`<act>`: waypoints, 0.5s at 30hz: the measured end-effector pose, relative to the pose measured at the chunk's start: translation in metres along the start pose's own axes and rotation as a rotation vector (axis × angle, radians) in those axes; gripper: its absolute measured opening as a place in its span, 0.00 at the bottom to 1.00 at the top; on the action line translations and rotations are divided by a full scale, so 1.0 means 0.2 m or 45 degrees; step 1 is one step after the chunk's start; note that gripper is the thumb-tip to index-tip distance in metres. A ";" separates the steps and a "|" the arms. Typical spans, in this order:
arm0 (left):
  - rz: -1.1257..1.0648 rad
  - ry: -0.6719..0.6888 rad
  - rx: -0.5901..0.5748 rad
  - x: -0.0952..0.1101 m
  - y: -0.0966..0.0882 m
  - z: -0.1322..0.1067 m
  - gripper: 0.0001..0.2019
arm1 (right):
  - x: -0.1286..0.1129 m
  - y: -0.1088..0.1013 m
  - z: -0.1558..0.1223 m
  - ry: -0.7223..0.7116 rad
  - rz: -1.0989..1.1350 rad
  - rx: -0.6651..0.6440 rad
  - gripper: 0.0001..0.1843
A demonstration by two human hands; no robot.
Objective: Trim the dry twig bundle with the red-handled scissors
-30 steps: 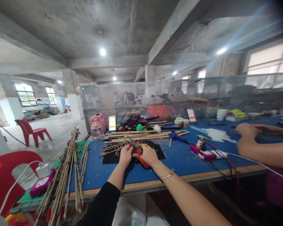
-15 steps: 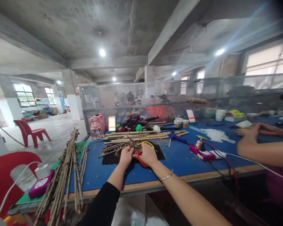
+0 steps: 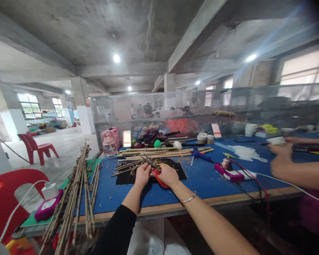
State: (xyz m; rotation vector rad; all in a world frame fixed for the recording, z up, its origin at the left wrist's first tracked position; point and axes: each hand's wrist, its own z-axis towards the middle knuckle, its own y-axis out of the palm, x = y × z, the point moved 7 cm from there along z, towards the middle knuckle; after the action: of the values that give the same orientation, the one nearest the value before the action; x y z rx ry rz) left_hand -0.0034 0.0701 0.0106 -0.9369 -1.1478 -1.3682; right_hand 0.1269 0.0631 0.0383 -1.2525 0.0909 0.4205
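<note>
My right hand (image 3: pixel 169 176) is wrapped around scissors (image 3: pixel 160 180) with a red and a yellow handle loop. Their blades point away and to the left, above a pile of short twigs (image 3: pixel 124 166) on a black mat (image 3: pixel 181 173). Close beside it, my left hand (image 3: pixel 142 175) is closed in a pinch, its fingertips almost meeting the right hand's. Whatever sits between the left fingers is too small and hidden to name. Longer peeled sticks (image 3: pixel 172 153) lie just behind the mat.
A bundle of dry stalks (image 3: pixel 74 191) leans over the table's left end, by a purple power strip (image 3: pixel 48 209). Rightward lie a blue glue gun (image 3: pixel 202 154), another purple power strip (image 3: pixel 230 173) and cables. A co-worker's arms (image 3: pixel 295 166) reach in from the right. Mesh panel (image 3: pixel 159 120) behind.
The scissors' yellow loop shows less than before, and the right hand has closed more tightly around the handles. My left hand stays nearly in place; the whole view has shifted slightly.
</note>
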 end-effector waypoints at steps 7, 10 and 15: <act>-0.025 -0.076 0.040 -0.01 -0.01 -0.01 0.10 | 0.00 0.02 0.00 -0.002 0.011 -0.038 0.29; -0.062 -0.094 0.066 -0.02 -0.02 0.01 0.10 | 0.01 0.02 0.01 -0.005 -0.007 -0.019 0.29; -0.117 -0.104 0.128 -0.03 -0.04 0.02 0.11 | 0.00 0.01 0.01 -0.068 -0.025 0.059 0.32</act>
State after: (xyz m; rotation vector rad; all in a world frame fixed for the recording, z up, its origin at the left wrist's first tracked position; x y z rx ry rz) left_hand -0.0117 0.0744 0.0042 -0.8843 -1.3237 -1.3427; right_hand 0.1264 0.0653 0.0361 -1.1952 0.0427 0.4327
